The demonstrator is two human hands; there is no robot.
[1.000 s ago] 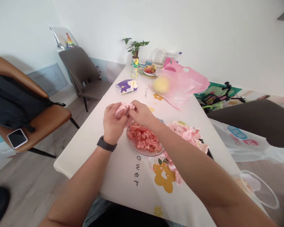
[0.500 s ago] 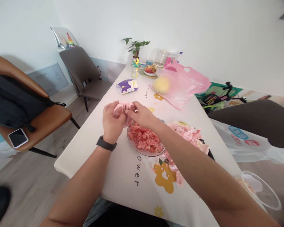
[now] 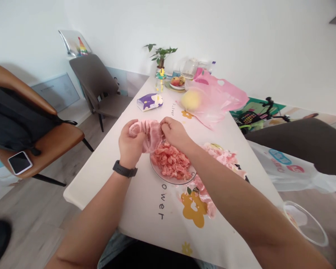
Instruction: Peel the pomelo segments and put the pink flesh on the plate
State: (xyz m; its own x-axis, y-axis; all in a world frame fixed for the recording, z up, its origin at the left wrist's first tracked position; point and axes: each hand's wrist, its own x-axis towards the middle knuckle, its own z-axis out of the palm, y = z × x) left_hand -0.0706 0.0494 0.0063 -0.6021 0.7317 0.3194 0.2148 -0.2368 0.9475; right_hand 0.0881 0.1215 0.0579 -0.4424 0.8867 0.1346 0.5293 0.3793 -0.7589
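Observation:
My left hand [image 3: 131,144], with a dark band on its wrist, is closed around a pink pomelo chunk [image 3: 152,134] whose segments are spread apart. At the chunk's right edge my right hand [image 3: 176,131] is curled in a pinch; its fingertips are partly hidden, and it seems to grip the edge of a segment. Just below both hands stands a plate [image 3: 157,174] heaped with peeled red pomelo flesh [image 3: 172,160]. Pale pink peel and membrane scraps [image 3: 222,156] lie in a pile right of the plate, partly behind my right forearm.
A purple tissue pack [image 3: 150,102] lies beyond my hands. Farther right, a pink plastic bag [image 3: 221,97] sits by a yellow round fruit [image 3: 190,100]. A fruit plate [image 3: 177,87] and a potted plant [image 3: 161,56] stand at the back. A bin [image 3: 306,224] is off the table's right side.
My right hand has moved a little right, away from my left. The pomelo chunk is opened wider, with more of its pale segment face showing.

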